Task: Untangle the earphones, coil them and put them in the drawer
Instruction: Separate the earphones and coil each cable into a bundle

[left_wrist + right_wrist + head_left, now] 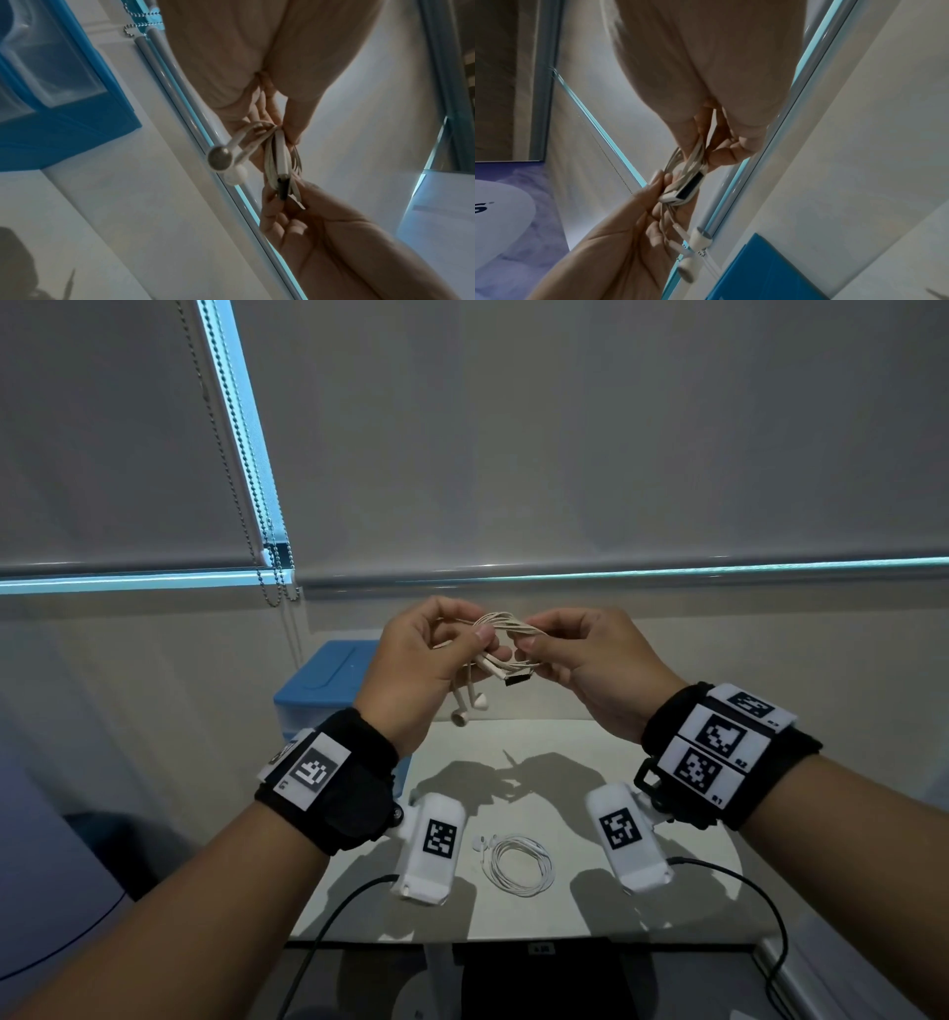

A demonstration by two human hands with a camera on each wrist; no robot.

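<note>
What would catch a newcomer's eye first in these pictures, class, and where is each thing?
First, the two hands raised at the centre of the head view: the left hand and right hand both pinch a bundle of cream earphones, its earbuds dangling below the left hand. Next, a second pair of white earphones lies coiled on the table, and a blue drawer unit stands behind the left hand.
</note>
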